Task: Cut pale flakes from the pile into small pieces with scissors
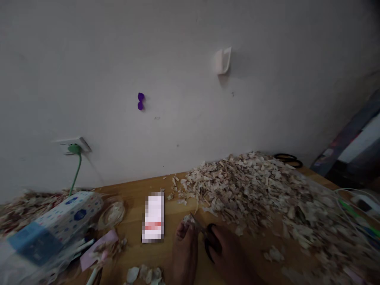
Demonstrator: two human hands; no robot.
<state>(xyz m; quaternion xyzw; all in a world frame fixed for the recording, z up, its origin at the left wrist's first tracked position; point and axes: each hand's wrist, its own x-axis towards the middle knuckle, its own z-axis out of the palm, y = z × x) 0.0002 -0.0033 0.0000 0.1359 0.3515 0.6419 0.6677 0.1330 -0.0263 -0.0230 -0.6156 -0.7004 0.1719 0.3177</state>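
Observation:
Near the table's front, my left hand [185, 247] is closed, pinching a small pale flake [189, 219] between its fingertips. My right hand [231, 253] is wrapped round the black handles of a pair of scissors [213, 242]. The scissor blades point up and left and reach the flake at my left fingertips; whether they are parted is too dim to tell. A large heap of pale, dry flakes [237, 186] spreads behind and to the right of my hands. A lit phone [153, 217] lies to the left of my left hand.
On the left are a blue and white tissue box [59, 225], a pink paper [99, 249] and another flake pile [29, 208]. Small pale pieces [144, 274] lie at the front edge. Black-handled scissors [287, 160] rest by the wall. A green plug [74, 149] sits in the socket.

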